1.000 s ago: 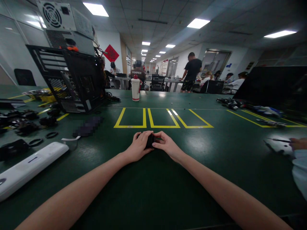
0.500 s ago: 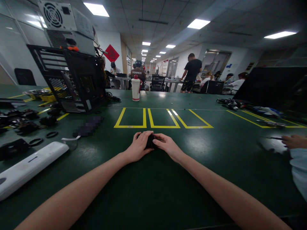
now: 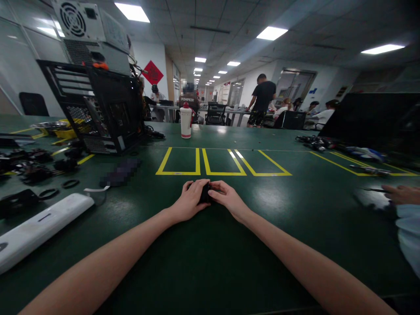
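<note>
A small black part (image 3: pixel 204 195) stands on the green table (image 3: pixel 210 253) between my two hands; its exact kind is hard to make out. My left hand (image 3: pixel 192 199) wraps over it from the left, fingers across its top and thumb low at its near side. From the right, the thumb and fingertips of my right hand (image 3: pixel 226 197) pinch at its right side. Most of the part is hidden under the left fingers. Just beyond my hands, yellow tape outlines (image 3: pixel 177 173) mark the table.
At left stand an open black computer case (image 3: pixel 98 109), a white elongated device (image 3: pixel 46 227), black rings (image 3: pixel 70 184) and dark parts. A white bottle (image 3: pixel 185 122) is farther back. At the right edge, another person's hand (image 3: pixel 402 194) holds a thin dark tool.
My right fingertips have shifted very slightly at the black part's right side. My left hand stays where it was. The other person's hand at the right has moved a little left.
</note>
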`<state>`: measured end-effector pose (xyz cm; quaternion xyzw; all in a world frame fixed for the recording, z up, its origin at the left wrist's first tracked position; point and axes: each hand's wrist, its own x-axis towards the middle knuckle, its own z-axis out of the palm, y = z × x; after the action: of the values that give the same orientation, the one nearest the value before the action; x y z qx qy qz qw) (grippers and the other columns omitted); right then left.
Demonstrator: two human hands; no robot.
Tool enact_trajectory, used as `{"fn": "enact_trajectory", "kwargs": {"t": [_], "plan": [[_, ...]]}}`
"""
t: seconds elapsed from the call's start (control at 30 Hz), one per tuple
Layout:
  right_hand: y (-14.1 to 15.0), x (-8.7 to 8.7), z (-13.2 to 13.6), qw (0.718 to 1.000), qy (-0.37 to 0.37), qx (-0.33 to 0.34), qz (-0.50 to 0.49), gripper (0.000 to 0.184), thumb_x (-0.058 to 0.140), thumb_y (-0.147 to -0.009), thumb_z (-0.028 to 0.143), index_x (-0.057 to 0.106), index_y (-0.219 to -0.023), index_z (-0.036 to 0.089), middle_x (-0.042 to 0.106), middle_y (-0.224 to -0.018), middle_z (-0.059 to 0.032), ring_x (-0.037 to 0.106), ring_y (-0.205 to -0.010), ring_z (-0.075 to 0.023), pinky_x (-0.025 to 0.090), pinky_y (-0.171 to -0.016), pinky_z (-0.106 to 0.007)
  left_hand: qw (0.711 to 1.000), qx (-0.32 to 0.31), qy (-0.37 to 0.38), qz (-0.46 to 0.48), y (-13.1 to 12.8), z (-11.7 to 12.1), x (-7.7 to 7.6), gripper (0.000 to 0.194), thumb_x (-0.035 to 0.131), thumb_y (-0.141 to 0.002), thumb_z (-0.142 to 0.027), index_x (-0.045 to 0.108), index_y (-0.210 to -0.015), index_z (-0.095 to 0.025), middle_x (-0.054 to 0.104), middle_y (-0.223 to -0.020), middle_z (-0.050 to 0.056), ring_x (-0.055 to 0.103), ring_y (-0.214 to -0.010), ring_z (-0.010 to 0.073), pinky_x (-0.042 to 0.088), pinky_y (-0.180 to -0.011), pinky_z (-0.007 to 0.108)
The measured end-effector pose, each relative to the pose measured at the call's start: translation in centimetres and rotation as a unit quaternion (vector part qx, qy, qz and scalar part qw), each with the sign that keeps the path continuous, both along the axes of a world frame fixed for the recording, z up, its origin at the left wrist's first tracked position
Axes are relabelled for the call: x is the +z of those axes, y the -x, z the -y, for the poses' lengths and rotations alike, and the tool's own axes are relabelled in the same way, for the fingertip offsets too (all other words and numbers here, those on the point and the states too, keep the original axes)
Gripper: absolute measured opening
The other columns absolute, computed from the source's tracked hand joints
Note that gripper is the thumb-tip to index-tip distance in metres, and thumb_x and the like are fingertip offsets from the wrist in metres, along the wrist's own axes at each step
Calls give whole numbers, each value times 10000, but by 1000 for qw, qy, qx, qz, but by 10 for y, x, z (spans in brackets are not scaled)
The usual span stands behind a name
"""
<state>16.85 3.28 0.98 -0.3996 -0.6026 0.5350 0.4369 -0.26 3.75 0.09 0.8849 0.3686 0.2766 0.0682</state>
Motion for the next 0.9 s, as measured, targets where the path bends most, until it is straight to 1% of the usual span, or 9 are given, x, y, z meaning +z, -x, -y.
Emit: {"fn": "enact_trajectory", "kwargs": {"t": [0.1, 0.27, 0.43, 0.53, 0.6, 0.67, 0.83, 0.9], "plan": [[-1, 2, 1, 1000, 12, 10, -5, 297, 621, -684, 264, 532, -961, 202, 555, -1001, -34, 528, -963, -169, 401, -870, -362, 1000, -3, 3, -1, 0, 0, 0, 617, 561, -761, -273, 199, -1259, -228, 397, -1258, 93, 359, -1178, 240, 201, -996, 467], [-1, 6, 6, 998, -1, 45, -50, 295, 669, -626, 191, 511, -874, 211, 539, -1002, -10, 535, -969, -179, 427, -839, -359, 1000, -10, 10, -1, 1, 2, 4, 601, 547, -773, -276, 200, -1262, -230, 397, -1257, 87, 361, -1179, 236, 200, -998, 465], [1, 2, 4, 999, -5, 14, -30, 202, 616, -691, 268, 514, -853, 203, 547, -954, -11, 547, -893, -154, 430, -818, -353, 1000, -3, 9, -2, 1, 2, 4, 616, 557, -766, -280, 198, -1264, -225, 397, -1258, 93, 356, -1180, 236, 196, -1001, 463], [1, -1, 0, 1000, 6, -8, -12, 253, 617, -689, 298, 525, -902, 198, 551, -958, -25, 537, -910, -163, 425, -825, -358, 1000, -2, 11, -1, 0, 2, 3, 608, 556, -766, -277, 204, -1259, -227, 400, -1256, 93, 359, -1178, 235, 198, -999, 466], [0, -3, -2, 1000, 19, -10, -1, 300, 617, -686, 313, 532, -948, 192, 553, -983, -41, 527, -942, -173, 413, -851, -371, 1000, -3, 13, -3, 1, 3, 5, 594, 550, -771, -279, 210, -1256, -226, 403, -1253, 95, 365, -1175, 235, 201, -998, 466], [-1, -2, -2, 1000, 24, 3, 2, 312, 619, -684, 310, 538, -960, 190, 555, -1000, -46, 525, -958, -178, 400, -874, -382, 1000, -3, 14, -4, 1, 4, 6, 593, 551, -770, -278, 213, -1254, -225, 404, -1252, 96, 366, -1175, 236, 201, -997, 467], [-3, 0, 4, 998, -1, 44, -41, 350, 687, -603, 184, 511, -903, 219, 548, -1008, -8, 530, -974, -164, 398, -895, -365, 1000, -7, 14, -2, 0, 3, 5, 586, 538, -776, -264, 204, -1257, -235, 402, -1254, 92, 368, -1175, 237, 203, -993, 473], [-3, 1, 5, 998, -7, 41, -41, 318, 679, -617, 200, 506, -883, 220, 548, -987, -2, 534, -958, -159, 402, -889, -362, 1000, -4, 11, 2, 0, 2, 4, 602, 550, -765, -262, 202, -1256, -233, 404, -1253, 93, 368, -1174, 239, 206, -991, 475]]}}
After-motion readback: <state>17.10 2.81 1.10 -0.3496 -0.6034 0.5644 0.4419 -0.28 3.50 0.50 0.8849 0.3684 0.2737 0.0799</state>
